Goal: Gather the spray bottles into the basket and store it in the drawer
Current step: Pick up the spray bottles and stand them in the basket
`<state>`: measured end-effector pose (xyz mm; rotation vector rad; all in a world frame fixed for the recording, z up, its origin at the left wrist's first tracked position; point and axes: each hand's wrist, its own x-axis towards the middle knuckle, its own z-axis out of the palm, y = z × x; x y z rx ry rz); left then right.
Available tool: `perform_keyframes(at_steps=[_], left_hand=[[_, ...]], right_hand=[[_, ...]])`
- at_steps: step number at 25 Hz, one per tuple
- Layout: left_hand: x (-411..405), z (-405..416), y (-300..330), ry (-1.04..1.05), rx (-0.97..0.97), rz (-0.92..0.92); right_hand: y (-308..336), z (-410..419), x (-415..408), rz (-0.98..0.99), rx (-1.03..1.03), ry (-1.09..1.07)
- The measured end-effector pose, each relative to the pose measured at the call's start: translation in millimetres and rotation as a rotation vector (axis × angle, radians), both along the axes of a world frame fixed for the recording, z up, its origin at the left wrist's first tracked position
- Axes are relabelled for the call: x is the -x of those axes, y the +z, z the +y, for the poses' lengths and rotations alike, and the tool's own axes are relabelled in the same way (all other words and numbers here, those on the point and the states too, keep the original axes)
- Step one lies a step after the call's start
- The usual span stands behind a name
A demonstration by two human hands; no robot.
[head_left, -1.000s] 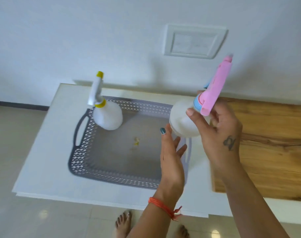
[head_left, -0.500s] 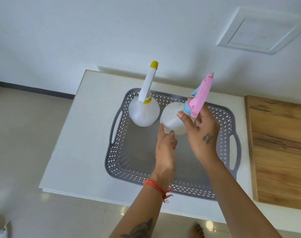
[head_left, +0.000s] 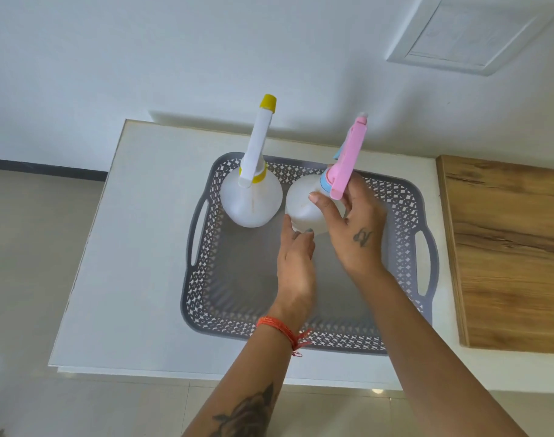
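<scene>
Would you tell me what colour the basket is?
Grey, with a lattice-patterned wall; the head view shows it.

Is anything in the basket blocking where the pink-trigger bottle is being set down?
Nothing visible does. The pink-trigger bottle, held by the right hand, sits just right of the yellow-capped bottle, and the basket floor around it is bare.

A single head-worn wide-angle camera looks steeply down and forward from above the white counter [head_left: 137, 247], close enough that both forearms reach up from the bottom edge. The basket [head_left: 206, 279] sits mid-frame, the wall [head_left: 174, 58] fills the top, floor tiles [head_left: 26, 247] run along the left.
</scene>
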<state>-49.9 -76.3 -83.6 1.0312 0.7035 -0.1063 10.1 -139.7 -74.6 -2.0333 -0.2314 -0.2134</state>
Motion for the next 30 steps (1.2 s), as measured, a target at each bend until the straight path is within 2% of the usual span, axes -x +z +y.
perform_keyframes(at_steps=[4,7,9,12,17,23,30], left_hand=[[3,-1,1,0.063,0.008,0.046],[12,-12,10,0.261,-0.031,0.083],[23,-28,22,0.370,-0.120,0.063],[48,-72,40,0.362,-0.242,-0.049],[92,-193,66,0.084,-0.271,-0.239],[165,-375,61,-0.309,-0.255,-0.243],[334,-579,20,-0.780,-0.229,-0.258]], right_hand=[[-2,-7,5,0.074,0.035,-0.009],[1,-26,20,0.117,0.020,-0.075],[6,-45,37,0.103,-0.014,-0.103],[16,-88,72,0.156,-0.136,-0.188],[35,-202,136,0.210,-0.279,-0.337],[33,-378,247,0.183,-0.356,-0.637],[-12,-561,444,0.177,-0.477,-1.088]])
